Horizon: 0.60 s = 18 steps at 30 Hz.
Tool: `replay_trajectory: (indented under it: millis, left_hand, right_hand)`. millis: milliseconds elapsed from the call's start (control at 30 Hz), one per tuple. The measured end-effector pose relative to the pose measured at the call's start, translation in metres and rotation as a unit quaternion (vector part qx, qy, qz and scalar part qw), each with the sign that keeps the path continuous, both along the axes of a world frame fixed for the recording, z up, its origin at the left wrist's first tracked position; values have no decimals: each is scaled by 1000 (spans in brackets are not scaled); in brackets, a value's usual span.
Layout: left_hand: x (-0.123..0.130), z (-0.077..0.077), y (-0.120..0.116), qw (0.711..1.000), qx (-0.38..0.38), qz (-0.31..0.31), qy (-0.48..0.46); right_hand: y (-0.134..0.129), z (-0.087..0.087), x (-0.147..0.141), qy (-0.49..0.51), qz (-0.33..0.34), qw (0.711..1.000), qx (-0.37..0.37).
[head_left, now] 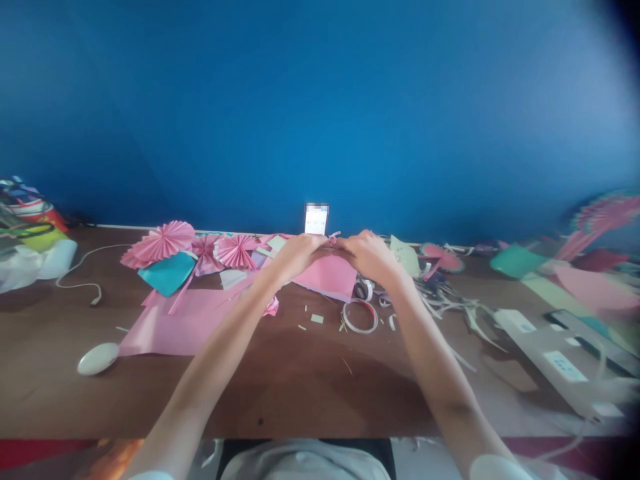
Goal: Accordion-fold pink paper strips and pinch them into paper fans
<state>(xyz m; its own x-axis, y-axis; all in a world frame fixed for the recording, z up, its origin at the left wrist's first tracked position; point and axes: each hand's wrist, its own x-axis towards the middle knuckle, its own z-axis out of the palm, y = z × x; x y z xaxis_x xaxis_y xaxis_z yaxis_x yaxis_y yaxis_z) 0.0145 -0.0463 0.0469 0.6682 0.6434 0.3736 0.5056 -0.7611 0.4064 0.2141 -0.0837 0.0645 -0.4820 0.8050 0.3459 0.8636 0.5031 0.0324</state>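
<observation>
Both arms reach to the back of the table, where the hands nearly meet. My left hand (306, 252) is closed, its fingers pinching a small bit of pink paper (334, 237). Facing it, my right hand (369, 255) has its fingers curled in on the same pink paper. The fingers hide most of its shape. Just below the hands lies a larger pink sheet (330, 277); whether it joins the held paper I cannot tell. Rolls of tape (360, 316) lie near my right wrist. A lit phone (316, 220) stands upright behind the hands.
Pink pleated paper fans (167, 243), a teal paper piece (167, 273) and a pink sheet (175, 323) lie left. A white mouse (98, 359) is at the near left. At right are paper scraps (445, 303), a power strip (555, 360) and cables. A blue wall (320, 113) rises behind.
</observation>
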Motion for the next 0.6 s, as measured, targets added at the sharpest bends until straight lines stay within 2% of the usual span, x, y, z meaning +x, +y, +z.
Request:
replay_trajectory:
  millis: [200, 433, 600]
  left_hand:
    - [-3, 0, 0, 1000, 0, 6, -11]
    - [-4, 0, 2, 997, -32, 4, -66]
    - [-5, 1, 4, 996, -31, 8, -80]
  right_hand:
    - [0, -2, 3, -2, -40, 999, -11]
    - [-1, 0, 4, -7, -72, 997, -7]
    - [0, 0, 8, 12, -62, 998, -12]
